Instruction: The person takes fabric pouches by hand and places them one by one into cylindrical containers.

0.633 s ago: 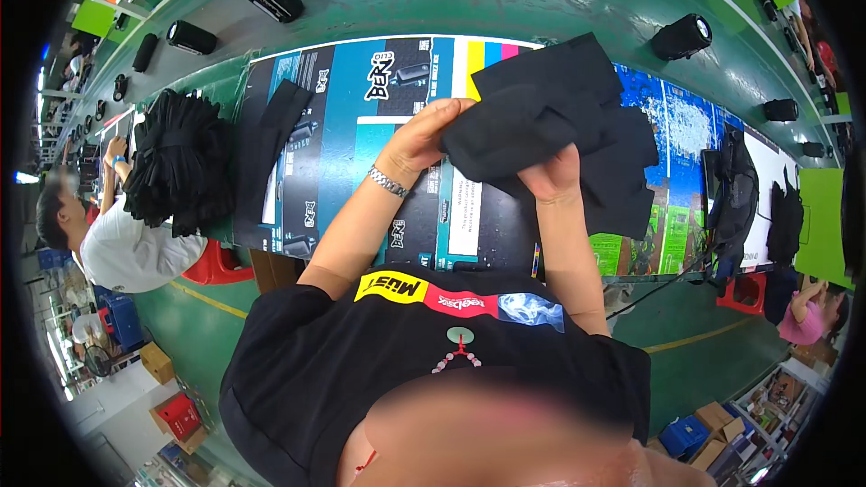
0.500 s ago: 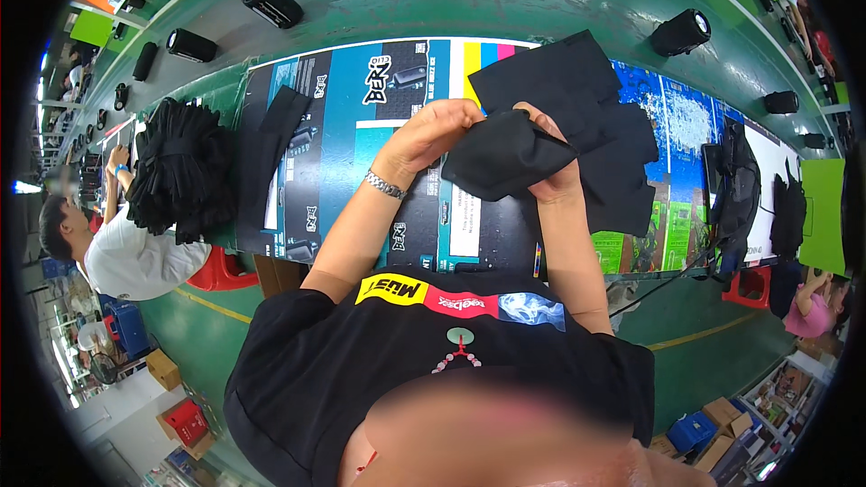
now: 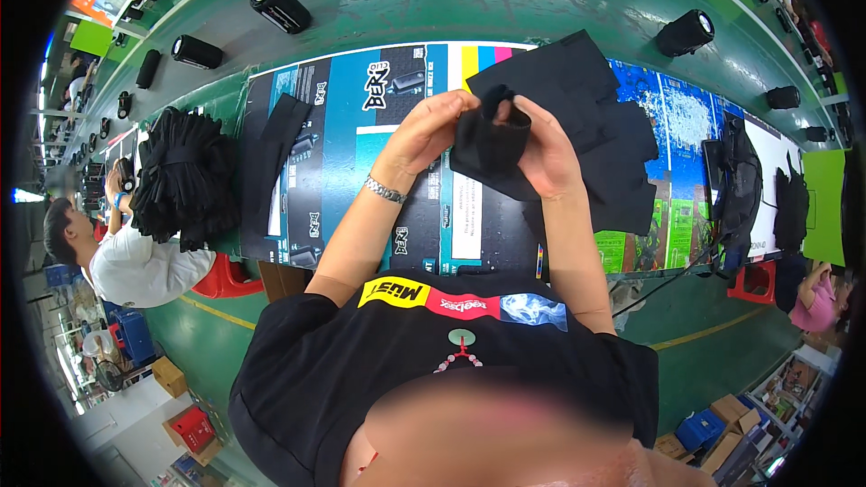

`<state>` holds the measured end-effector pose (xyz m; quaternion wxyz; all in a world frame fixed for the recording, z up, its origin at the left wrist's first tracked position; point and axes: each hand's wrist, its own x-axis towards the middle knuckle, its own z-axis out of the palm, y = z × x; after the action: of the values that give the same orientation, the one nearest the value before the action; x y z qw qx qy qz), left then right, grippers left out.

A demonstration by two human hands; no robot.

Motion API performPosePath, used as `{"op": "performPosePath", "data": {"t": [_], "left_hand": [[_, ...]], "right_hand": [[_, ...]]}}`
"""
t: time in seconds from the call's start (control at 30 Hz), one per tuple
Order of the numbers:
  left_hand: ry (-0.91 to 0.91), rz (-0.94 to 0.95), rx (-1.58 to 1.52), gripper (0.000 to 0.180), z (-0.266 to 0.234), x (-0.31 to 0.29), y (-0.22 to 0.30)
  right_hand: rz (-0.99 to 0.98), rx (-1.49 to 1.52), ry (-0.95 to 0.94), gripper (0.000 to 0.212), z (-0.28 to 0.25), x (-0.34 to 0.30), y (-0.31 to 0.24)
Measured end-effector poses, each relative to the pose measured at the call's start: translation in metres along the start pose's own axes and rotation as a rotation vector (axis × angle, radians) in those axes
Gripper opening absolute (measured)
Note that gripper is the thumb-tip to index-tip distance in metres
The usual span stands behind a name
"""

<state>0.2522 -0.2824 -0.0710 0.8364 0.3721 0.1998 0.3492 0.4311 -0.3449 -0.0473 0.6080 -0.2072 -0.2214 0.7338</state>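
Both my hands hold a black fabric piece above the table, its upper edge curled round into a loop. My left hand is closed, pinching the fabric's left upper side between thumb and fingers. On the other side, my right hand grips the right edge of the loop, partly hidden by the cloth. Just beyond and right of it lies a spread stack of flat black fabric pieces. Far to the left stands a bunched heap of black fabric, with a flat black strip beside it.
Printed sheets cover the table. Past its far edge, a long green surface carries several black cylindrical speakers. Black straps lie at the right. A co-worker in white sits left by a red stool; another in pink is far right.
The fabric piece, a broad folded shape before, is now curled into a loop at its upper edge. My right hand has turned and shows more of its fingers and palm.
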Motion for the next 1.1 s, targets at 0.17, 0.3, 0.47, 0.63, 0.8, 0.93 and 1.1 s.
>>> {"op": "performPosePath", "data": {"t": [0.17, 0.3, 0.47, 0.63, 0.8, 0.93, 1.1], "left_hand": [[0.101, 0.089, -0.232, 0.019, 0.000, 0.004, -0.002], [0.163, 0.037, -0.613, 0.026, -0.006, 0.008, 0.002], [0.209, 0.012, -0.358, 0.030, 0.007, 0.002, -0.004], [0.165, -0.060, -0.368, 0.033, 0.028, -0.003, 0.003], [-0.036, -0.007, -0.414, 0.037, 0.017, -0.005, 0.023], [-0.073, 0.082, -0.403, 0.031, 0.027, -0.014, 0.051], [0.068, 0.152, -0.072, 0.025, 0.003, -0.037, 0.083]], "right_hand": [[-0.069, -0.430, 0.157, 0.019, -0.009, 0.005, 0.002], [0.117, -0.303, 0.081, 0.016, -0.006, 0.010, 0.000], [-0.127, -0.113, -0.009, 0.014, 0.011, 0.012, 0.004], [-0.257, -0.104, 0.103, 0.011, 0.037, 0.015, -0.011], [-0.505, -0.712, 0.317, 0.009, 0.064, 0.020, -0.025], [-0.360, -0.672, 0.179, 0.007, 0.081, 0.034, -0.016], [-0.280, -0.752, -0.016, 0.006, 0.093, 0.062, 0.002]]}}
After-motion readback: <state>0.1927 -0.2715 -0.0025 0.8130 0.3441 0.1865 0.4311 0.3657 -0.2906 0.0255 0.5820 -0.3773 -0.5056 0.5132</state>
